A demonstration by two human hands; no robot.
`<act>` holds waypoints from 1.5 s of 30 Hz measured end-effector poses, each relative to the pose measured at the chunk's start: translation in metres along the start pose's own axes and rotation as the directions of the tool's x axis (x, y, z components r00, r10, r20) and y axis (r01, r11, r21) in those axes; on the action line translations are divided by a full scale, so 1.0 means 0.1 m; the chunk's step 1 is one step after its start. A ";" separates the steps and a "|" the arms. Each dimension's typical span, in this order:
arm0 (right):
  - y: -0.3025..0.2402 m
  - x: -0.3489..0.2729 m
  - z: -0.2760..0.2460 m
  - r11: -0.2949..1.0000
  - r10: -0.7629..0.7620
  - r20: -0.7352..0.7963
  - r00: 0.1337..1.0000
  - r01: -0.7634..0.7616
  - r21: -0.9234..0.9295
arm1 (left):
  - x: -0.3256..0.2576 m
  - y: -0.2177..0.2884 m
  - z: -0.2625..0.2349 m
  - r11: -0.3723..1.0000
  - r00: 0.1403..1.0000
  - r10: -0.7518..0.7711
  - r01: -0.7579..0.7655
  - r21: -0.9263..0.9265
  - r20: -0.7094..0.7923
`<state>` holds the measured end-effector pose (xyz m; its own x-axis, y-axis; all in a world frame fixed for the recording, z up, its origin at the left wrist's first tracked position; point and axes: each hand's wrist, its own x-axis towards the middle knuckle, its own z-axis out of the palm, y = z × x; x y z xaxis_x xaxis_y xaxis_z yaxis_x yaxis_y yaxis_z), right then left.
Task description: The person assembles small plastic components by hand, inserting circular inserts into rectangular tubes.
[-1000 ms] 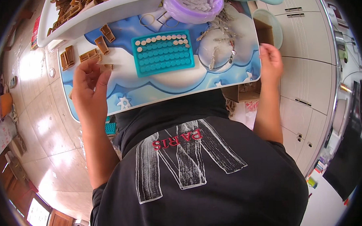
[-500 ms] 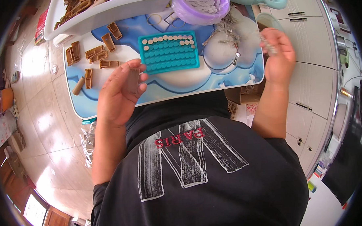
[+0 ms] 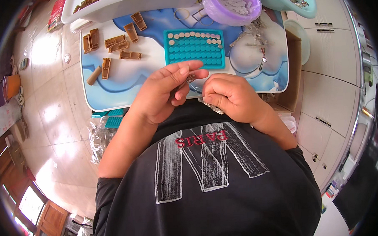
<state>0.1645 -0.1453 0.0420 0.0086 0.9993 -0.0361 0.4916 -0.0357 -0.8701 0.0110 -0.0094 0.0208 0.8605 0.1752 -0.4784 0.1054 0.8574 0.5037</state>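
Left hand (image 3: 160,92), its grip pinching a small brown piece (image 3: 191,78) above the table's (image 3: 124,85) near edge, right hand (image 3: 232,97) closed on a silvery strand (image 3: 214,108) hanging past that edge, teal tray (image 3: 194,56) between hands and far edge, brown cases (image 3: 130,55) toward the left edge.

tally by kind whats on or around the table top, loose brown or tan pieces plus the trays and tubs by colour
Loose brown or tan pieces on the table: 9
Teal tray on the table: 1
Purple tub: 1
Aqua tub: 1
White bin: 1
Total: 13
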 end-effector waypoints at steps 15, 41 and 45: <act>-0.01 0.06 0.14 0.840 -0.209 -0.037 0.977 0.160 -0.519 | 0.01 -0.06 -0.09 0.994 0.994 0.024 -0.035 -0.105 -0.102; 0.05 0.38 0.03 0.944 -0.260 -0.399 0.879 0.145 -0.296 | -0.01 -0.04 -0.05 0.996 0.997 0.080 -0.080 0.041 -0.008; 0.02 0.38 0.04 0.923 -0.276 -0.385 0.881 0.132 -0.361 | 0.00 -0.04 -0.04 0.988 0.984 0.148 -0.142 0.061 -0.097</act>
<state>0.1626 -0.1078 0.0371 0.2071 0.8939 0.3977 0.7692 0.1024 -0.6308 0.0085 -0.0108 0.0153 0.8145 0.3457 -0.4660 0.0122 0.7928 0.6094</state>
